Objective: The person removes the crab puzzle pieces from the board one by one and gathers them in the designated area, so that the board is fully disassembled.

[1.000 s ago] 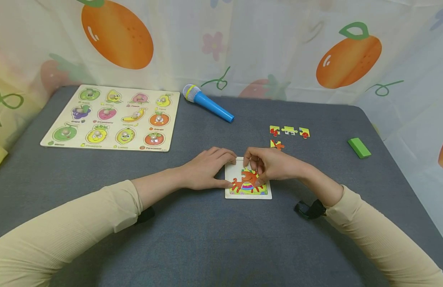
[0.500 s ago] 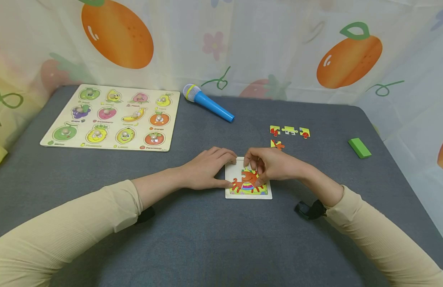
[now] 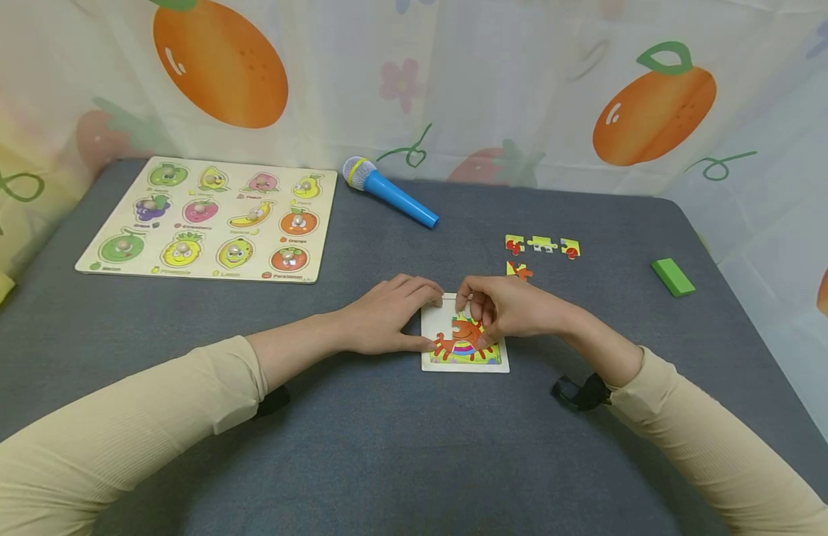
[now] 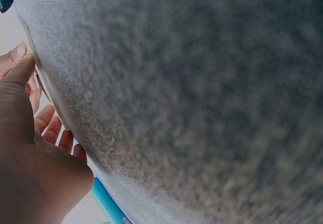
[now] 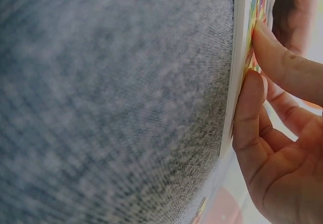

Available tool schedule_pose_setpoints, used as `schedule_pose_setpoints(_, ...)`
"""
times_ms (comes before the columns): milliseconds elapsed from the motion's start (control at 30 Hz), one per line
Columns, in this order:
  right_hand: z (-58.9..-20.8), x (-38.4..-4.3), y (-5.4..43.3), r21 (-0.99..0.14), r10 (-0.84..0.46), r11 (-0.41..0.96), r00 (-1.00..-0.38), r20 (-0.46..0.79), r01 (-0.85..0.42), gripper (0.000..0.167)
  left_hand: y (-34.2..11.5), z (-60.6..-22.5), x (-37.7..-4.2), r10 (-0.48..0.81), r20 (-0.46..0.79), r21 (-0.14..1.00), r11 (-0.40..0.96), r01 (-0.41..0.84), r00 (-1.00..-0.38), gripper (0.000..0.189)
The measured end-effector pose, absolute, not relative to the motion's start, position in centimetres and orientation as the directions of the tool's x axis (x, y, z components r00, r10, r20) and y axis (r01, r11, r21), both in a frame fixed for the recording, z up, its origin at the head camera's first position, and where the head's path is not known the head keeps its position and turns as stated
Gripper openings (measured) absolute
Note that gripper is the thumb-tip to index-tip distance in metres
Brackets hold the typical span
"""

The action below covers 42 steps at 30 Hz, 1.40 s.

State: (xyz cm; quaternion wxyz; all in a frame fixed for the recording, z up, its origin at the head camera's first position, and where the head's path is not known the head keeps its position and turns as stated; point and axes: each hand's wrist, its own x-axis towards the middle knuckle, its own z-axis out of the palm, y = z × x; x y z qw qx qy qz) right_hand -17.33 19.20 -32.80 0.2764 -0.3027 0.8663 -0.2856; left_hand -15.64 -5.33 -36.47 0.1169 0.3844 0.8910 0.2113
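Note:
A small white-framed jigsaw board [image 3: 435, 316] lies in front of me, showing part of a red crab over a rainbow stripe; its upper left is bare white. My left hand [image 3: 390, 316] holds the board's left side, thumb on the lower left and fingertips by the top left corner. With curled fingers and thumb, my right hand [image 3: 521, 307] holds a red-and-yellow jigsaw piece [image 3: 466, 327] against the board; the hand hides much of it. The right wrist view shows that thumb on the picture and another finger along the board's edge [image 5: 239, 47].
Several loose jigsaw pieces [image 3: 542, 244] lie beyond my right hand, one of them [image 3: 518, 271] close to it. A green block [image 3: 672, 277] sits at the right. A blue toy microphone [image 3: 394, 195] and a fruit peg puzzle [image 3: 206, 223] lie toward the back.

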Motion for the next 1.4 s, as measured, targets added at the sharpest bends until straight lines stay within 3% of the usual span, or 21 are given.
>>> schedule_pose_setpoints(600, -32.7, -17.4, 19.1, -0.649, -0.689, 0.654, -0.660, -0.300, -0.389, 0.048, -5.2, -36.3, -15.6, 0.736, -0.051, 0.459, 0.617, 0.639, -0.675, 0.062)
schedule_pose_setpoints(1400, -32.7, -17.5, 19.2, -0.648, -0.689, 0.656, -0.658, -0.305, -0.387, 0.047, -2.7, -36.0, -14.7, 0.680, -0.045, 0.435, 0.673, 0.598, -0.732, 0.066)
